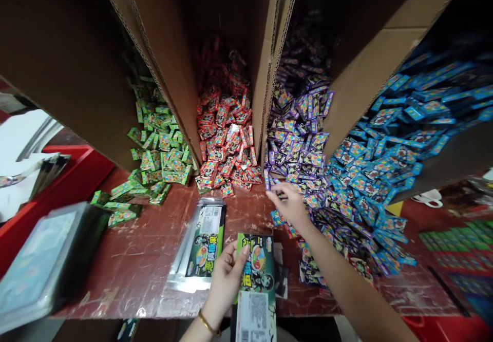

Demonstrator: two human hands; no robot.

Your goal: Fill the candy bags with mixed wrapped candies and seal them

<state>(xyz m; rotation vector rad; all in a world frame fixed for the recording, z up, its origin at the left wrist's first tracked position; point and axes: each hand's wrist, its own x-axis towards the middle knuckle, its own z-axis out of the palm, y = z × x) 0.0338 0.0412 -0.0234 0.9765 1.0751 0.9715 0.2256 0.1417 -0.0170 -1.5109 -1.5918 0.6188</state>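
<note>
My left hand (225, 275) is closed on a black-and-green printed candy package (256, 280), thumb on its front face, at the near table edge. My right hand (288, 206) reaches to the front of a heap of purple candy packets (298, 147), its fingers curled together by the lowest ones. Whatever lies between those fingertips is too small to make out. Just below that hand are a small blue packet (276, 219) and a red one (291, 230). Left of my left hand, a similar printed package (207, 239) lies on clear plastic sleeves (185, 249).
Cardboard partitions (271, 64) separate the purple heap from red packets (223, 136), green packets (165, 147) and blue packets (385, 157). Mixed packets spread beside my right forearm. A stack of clear plastic sleeves (38, 260) and a red bin (84, 175) stand left.
</note>
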